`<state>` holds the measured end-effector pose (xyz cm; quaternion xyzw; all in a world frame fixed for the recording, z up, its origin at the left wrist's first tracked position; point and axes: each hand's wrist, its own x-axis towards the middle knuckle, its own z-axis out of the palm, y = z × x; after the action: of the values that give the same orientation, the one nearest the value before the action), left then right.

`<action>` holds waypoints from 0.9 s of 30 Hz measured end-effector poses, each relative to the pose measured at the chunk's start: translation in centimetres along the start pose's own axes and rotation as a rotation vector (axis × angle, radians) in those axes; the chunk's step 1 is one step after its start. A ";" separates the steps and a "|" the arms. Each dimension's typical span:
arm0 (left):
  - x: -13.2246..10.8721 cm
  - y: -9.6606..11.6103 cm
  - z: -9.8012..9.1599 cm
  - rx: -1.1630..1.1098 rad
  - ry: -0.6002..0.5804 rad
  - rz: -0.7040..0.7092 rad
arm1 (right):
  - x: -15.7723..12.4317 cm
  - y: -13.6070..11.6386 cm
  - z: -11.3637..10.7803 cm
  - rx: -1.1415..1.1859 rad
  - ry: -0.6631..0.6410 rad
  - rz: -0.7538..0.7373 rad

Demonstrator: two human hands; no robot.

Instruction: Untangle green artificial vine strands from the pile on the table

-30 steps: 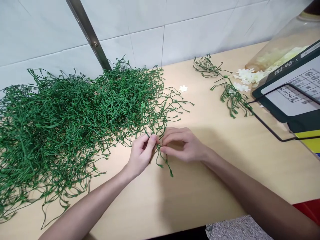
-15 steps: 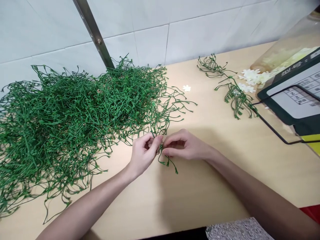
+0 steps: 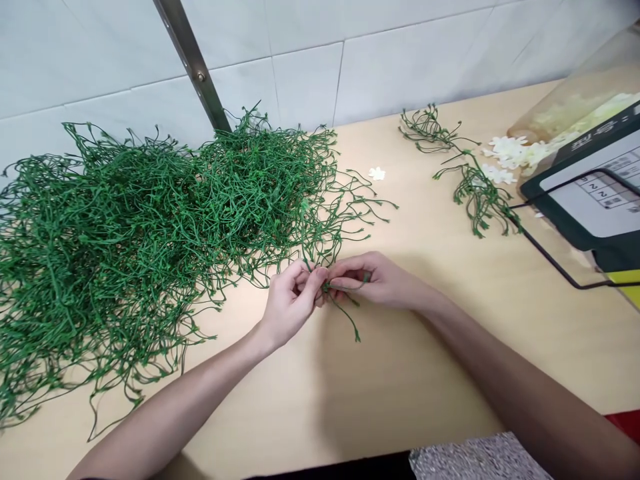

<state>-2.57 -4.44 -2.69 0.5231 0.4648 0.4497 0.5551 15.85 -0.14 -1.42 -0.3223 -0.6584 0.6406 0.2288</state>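
Thumb and fingers of my left hand [image 3: 293,300] are pinched on a green plastic stem [image 3: 345,313] near the middle of the view. My right hand [image 3: 375,280] meets it from the right, its fingertips closed on the same stem. One thin branch hangs down below the fingers, and a green tip shows over the right fingers. The exact grip point is hidden between the fingertips. Just beyond my hands, loose sprigs spread from a large tangled pile of green stems [image 3: 150,220] that covers the left side of the table.
A single white flower [image 3: 377,173] lies past my hands. Farther right are separate green sprigs [image 3: 483,193], white blossoms [image 3: 510,152] and a clear bag with a dark label [image 3: 600,187] and black strap. A metal post [image 3: 195,67] stands before the tiled wall.
My right fingers have closed in against my left fingertips and onto the stem. The hanging branches have shifted, with one tip now lying over the right fingers.
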 end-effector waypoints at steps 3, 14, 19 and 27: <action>0.1 -0.1 -0.1 -0.024 0.001 -0.012 | -0.1 -0.3 0.0 -0.079 -0.002 0.020; 0.0 0.7 0.0 -0.023 -0.058 -0.072 | -0.6 -0.8 0.6 -0.183 -0.062 -0.047; 0.0 0.6 -0.3 0.001 -0.074 -0.062 | -0.6 -0.5 0.3 -0.258 -0.058 -0.200; -0.1 0.9 -0.1 0.072 -0.088 -0.087 | -0.6 -0.9 0.1 -0.189 -0.070 -0.230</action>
<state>-2.72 -4.51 -1.76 0.5413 0.4782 0.3846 0.5748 16.09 -0.61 -0.43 -0.2423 -0.7558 0.5562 0.2462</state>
